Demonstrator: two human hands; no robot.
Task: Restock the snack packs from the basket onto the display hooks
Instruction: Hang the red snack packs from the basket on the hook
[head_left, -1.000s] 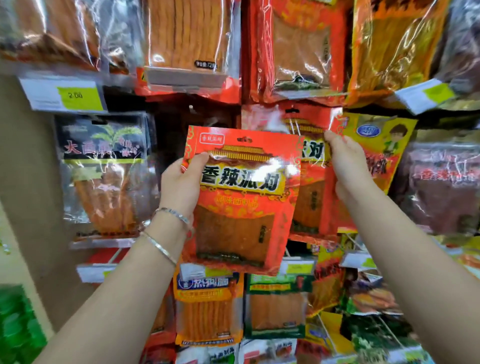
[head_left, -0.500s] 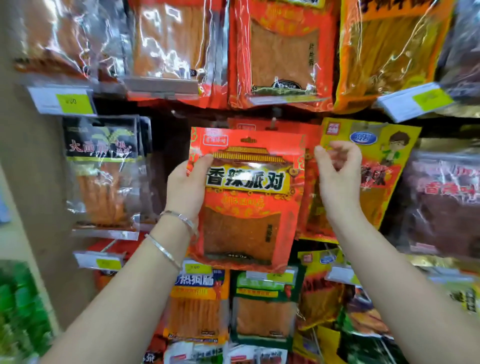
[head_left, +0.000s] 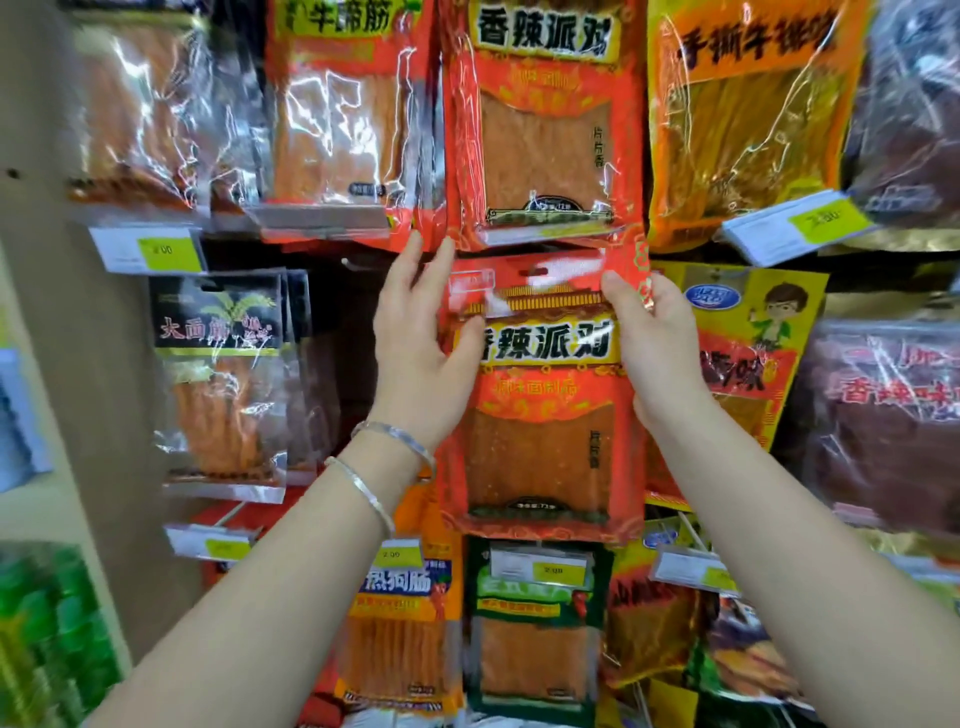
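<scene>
A: Landmark is the upper red pack (head_left: 543, 119). What's it holding?
B: Its clear window is showing a flat orange-brown sheet. The same stuff is showing in the held pack (head_left: 540, 452), which is sitting upright directly below the landmark, top edge right at the landmark's bottom edge.
A: Around it?
B: A yellow cartoon pack (head_left: 748, 332) is hanging below-right of the landmark, partly hiding behind the held pack and the right hand (head_left: 657, 348). A black pack (head_left: 218, 374) is hanging below-left, and a green pack (head_left: 535, 623) well below. A price tag (head_left: 795, 223) is sticking out at the landmark's lower right.
A: Fingers?
B: The left hand (head_left: 421, 353) is gripping the held pack's left edge, thumb lying across the front, fingers reaching straight up to the landmark's bottom-left corner. The right hand is pinching the top right corner, thumb in front, fingers going behind. The hang hole (head_left: 550, 270) is sitting just below the landmark, between the hands. Can't tell whether it's hanging on anything.
</scene>
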